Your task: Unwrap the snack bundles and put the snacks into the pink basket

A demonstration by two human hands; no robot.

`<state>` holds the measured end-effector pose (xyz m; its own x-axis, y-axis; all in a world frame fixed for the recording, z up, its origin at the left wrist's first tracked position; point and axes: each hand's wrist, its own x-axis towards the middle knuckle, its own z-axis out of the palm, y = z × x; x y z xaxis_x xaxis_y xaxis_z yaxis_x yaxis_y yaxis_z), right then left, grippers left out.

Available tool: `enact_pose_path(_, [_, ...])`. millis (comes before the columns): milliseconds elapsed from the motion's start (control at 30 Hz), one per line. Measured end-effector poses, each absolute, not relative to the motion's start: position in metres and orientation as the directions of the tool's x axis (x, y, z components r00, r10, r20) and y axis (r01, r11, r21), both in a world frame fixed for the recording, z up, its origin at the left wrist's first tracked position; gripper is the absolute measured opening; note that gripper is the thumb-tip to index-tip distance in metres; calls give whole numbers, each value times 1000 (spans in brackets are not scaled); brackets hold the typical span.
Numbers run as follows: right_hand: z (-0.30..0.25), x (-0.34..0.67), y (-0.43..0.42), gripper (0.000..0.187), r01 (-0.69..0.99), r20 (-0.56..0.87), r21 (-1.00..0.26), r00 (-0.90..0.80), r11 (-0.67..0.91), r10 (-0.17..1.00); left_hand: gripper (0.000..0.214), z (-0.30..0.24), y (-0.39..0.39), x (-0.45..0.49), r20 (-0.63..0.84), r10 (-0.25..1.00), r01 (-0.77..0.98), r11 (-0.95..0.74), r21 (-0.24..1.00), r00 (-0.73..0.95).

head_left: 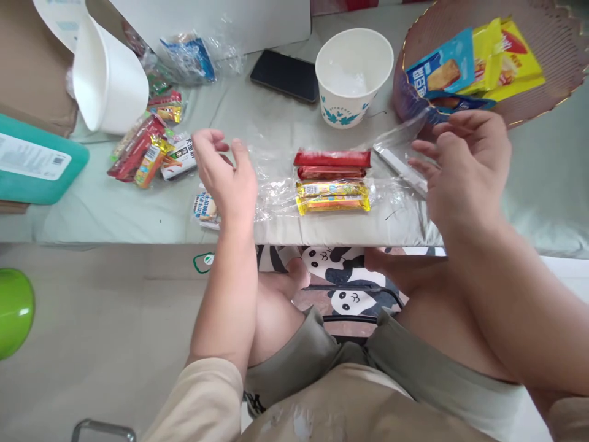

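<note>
On the cloth-covered table, a clear plastic bag (pixel 276 193) stretches between my two hands. Red snack sticks (pixel 332 161) and yellow-wrapped snack sticks (pixel 333 196) lie in a stack within or under the film; which of the two I cannot tell. My left hand (pixel 225 175) hovers at the bag's left end, its thumb apart from the curled fingers and nothing visible between them. At the other end, my right hand (pixel 469 169) has its fingers bent on the raised edge of the film. A white strip (pixel 400 169) lies beside the right fingers.
Behind the sticks stand a paper tub (pixel 354 80) and a black phone (pixel 285 75). A pink ribbed basket (pixel 547 46) at right holds snack packs. Toward the left are assorted small snacks (pixel 142 150), a white tub (pixel 108 80) and a teal package (pixel 41 162).
</note>
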<state>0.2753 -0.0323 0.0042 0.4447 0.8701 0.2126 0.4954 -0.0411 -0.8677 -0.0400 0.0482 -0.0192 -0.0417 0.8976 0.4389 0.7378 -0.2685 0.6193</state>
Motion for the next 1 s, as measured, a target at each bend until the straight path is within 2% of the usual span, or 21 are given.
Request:
enact_pose_path(33, [11,272,-38,27,588,306,-809,406,11,861,15,-11,42,-33,538,830,737,-273,618,-144])
enact_pose_path(67, [17,268,-44,25,695,408,-717,357,52,840,12,-3,35,-25,540,833,723,-301,622,-117])
enact_pose_path(133, [27,260,-53,18,836,514,-534,204,125,833,10,10,23,-11,373,920,685,-348,641,119])
enact_pose_path(167, [29,257,-56,17,866,512,-473,117,165,851,9,14,18,-6,286,927,677,-372,635,241])
enact_pose_path(233, [25,252,-56,18,869,420,-427,-54,250,906,18,17,12,2,150,905,696,-405,593,399])
enact_pose_path(300, [16,249,-52,30,865,299,-422,-152,274,942,38,18,9,4,59,889,733,-410,542,453])
enact_pose_path(367, [8,250,-48,43,876,203,-419,-167,240,965,50,19,9,3,-25,889,764,-378,523,457])
enact_pose_path(400, [6,251,-47,46,879,163,-424,-161,217,973,48,20,9,2,-66,890,773,-353,527,451])
enact_pose_path(467, [7,253,-47,45,875,111,-446,-157,190,981,30,26,9,0,-131,888,778,-305,549,440])
enact_pose_path(533, [14,256,-50,37,850,93,-478,-201,221,975,7,35,7,-1,-171,879,764,-273,584,444])
enact_pose_path(567, [19,258,-52,31,825,104,-501,-244,262,964,3,40,6,-2,-187,873,755,-260,602,450])
enact_pose_path(667, [32,261,-57,22,712,79,-588,-420,383,904,9,55,2,-6,-293,814,733,-220,643,502])
enact_pose_path(767, [37,265,-59,25,642,-101,-677,-566,361,818,10,65,-1,-13,-474,666,736,-170,656,576])
enact_pose_path(867, [37,270,-58,25,643,-245,-705,-616,299,748,16,66,2,-20,-608,560,785,-130,606,562])
enact_pose_path(1000, [37,276,-56,26,685,-370,-687,-615,241,696,27,62,6,-27,-705,529,861,-104,499,473])
